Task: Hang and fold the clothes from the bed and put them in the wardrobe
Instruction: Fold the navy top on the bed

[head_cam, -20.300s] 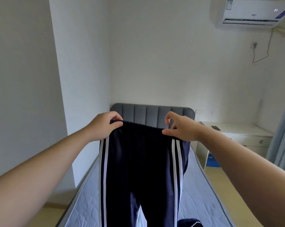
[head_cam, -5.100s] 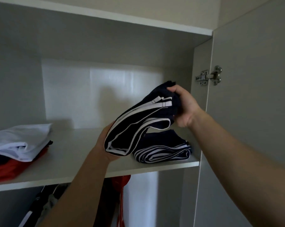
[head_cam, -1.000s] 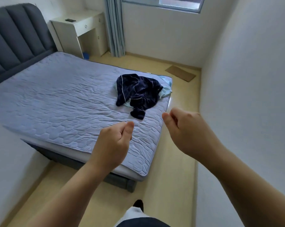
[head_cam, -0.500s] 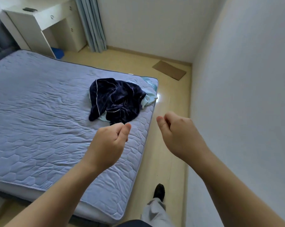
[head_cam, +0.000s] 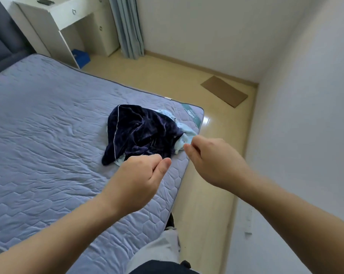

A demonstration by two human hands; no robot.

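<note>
Your left grip (head_cam: 139,180) and right grip (head_cam: 212,161) are both out in front of you, fingers curled in, clenched on nothing; the left thumb lies along the index. They hover at the near corner of the bed (head_cam: 48,135), the right one just beside the heap and the left a bit nearer you. Neither seems to touch fabric. The task's stuff is one heap near the bed's foot corner: a navy piece (head_cam: 139,131) w/ thin white piping, crumpled on top, and a pale piece (head_cam: 185,133) under it, showing at the right side and the near edge. Navy on top means it's prob. the one to lift first. The pale one is pinned beneath, so pulling that first would drag both. Arms are up b/c you're closing on the heap, I'd judge: the step in hand is the approach, pick not yet begun. You'll need to uncurl the fingers before contact. The navy looks velvety and limp, w/ no clear collar or waistband showing, so I can't tell what garment it is. Expect to shake it out to find an edge before deciding hang vs. fold. The wardrobe isn't in view, so there's a carry after. At least two pieces are yet to do. The floor (head_cam: 202,204) strip by the bed is narrow and the wall (head_cam: 305,135) is close on your right, so mind the elbow.
</note>
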